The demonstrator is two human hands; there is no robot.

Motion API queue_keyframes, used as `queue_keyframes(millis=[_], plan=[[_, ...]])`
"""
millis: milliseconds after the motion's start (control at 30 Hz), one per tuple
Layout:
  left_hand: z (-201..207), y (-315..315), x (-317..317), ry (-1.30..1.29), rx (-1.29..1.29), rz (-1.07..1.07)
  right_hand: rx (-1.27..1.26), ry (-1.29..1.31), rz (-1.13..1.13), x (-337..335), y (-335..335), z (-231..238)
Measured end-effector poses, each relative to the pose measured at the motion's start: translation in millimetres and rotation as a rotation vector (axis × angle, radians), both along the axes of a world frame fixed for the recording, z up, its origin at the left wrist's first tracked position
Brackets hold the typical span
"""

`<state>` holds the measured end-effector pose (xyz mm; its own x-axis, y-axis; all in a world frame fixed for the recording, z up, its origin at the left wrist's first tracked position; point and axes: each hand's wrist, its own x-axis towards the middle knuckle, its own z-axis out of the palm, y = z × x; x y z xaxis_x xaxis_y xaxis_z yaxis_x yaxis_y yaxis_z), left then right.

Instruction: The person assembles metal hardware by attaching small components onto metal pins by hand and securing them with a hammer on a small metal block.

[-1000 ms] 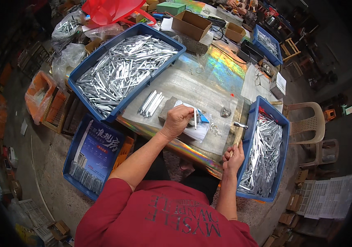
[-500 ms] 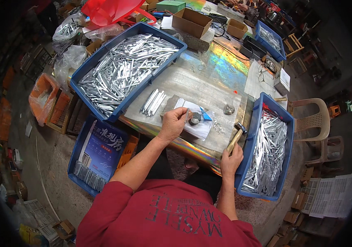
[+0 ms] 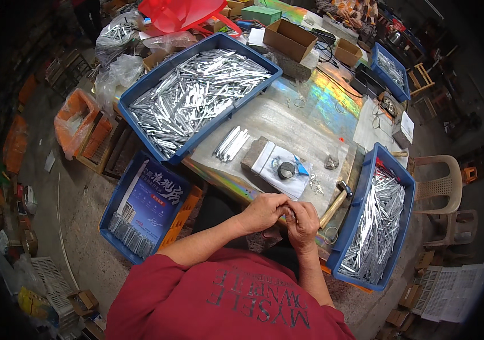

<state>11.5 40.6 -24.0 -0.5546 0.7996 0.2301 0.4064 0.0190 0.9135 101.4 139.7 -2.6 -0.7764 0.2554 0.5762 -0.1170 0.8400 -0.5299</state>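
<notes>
Just off the table's near edge, my left hand (image 3: 266, 212) and my right hand (image 3: 302, 224) meet with fingers pinched together. Whatever is between the fingertips is too small or hidden to name. A hammer (image 3: 333, 208) with a wooden handle lies on the table to the right of them. Beyond my hands a block (image 3: 251, 154) carries folded white paper (image 3: 268, 170), with a dark round piece (image 3: 286, 170) on top. Small silvery bits (image 3: 315, 183) are scattered beside it. To the left lies a neat row of metal strips (image 3: 231, 144).
Blue trays of loose metal strips stand at the upper left (image 3: 125, 109) and right (image 3: 406, 226). A lower blue tray (image 3: 105, 218) holds a printed sheet and more strips. Cardboard boxes (image 3: 289, 39) sit at the back. A plastic chair (image 3: 451, 184) stands to the right.
My right hand has let go of the hammer and moved left. My left hand has drawn back from the dark round piece toward me, and both hands now touch. The view has shifted slightly.
</notes>
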Motion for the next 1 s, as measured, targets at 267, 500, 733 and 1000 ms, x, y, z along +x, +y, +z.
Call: queue_keyframes(millis=[267, 500, 733, 1000], plan=[[-8, -7, -1, 0.279, 0.128, 0.036, -0.078, 0.060, -0.051, 0, -7, 2], [-7, -9, -3, 0.371, 0.208, 0.056, -0.911, -0.050, -0.154, 7, -10, -6], [-9, -24, -22, 0.448, 0.133, 0.203, -0.785, -0.101, -0.094, 0, -11, -11], [-12, -53, -98, 0.453, -0.211, 0.630, -1.009, -0.173, -0.096, 18, -6, -17]])
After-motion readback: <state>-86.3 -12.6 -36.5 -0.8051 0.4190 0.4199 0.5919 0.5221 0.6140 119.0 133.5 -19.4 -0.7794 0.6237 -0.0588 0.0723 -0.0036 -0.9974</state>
